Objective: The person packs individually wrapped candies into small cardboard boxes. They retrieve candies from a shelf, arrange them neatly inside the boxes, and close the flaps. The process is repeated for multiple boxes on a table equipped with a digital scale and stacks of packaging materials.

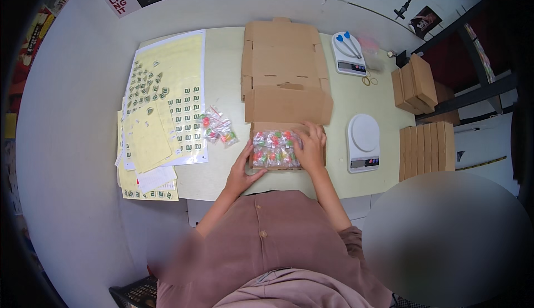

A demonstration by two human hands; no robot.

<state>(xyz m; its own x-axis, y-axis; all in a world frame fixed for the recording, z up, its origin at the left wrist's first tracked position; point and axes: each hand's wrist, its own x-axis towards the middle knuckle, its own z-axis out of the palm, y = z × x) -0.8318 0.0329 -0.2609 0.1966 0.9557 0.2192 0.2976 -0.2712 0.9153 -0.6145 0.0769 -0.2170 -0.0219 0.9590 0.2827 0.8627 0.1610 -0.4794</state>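
Note:
An open cardboard box (288,125) lies before me at the table's near edge, with two rows of small clear bags of colourful pieces (275,147) inside. My left hand (242,168) rests along the box's left side and near corner, its thumb at the front edge. My right hand (311,147) reaches into the right part of the box, fingertips at the right end of the bag rows; whether it grips a bag cannot be told. Left of the box lie several loose bags of the same kind (217,126). Behind it, another unfolded cardboard box (285,61) lies flat.
Yellow sticker sheets (192,57) and loose labels cover the table's left. On the right stand a white kitchen scale (363,141) and another scale (348,66) bearing blue-ended utensils. Rubber bands (367,80) lie nearby. Closed cardboard boxes (425,147) stand at the right edge.

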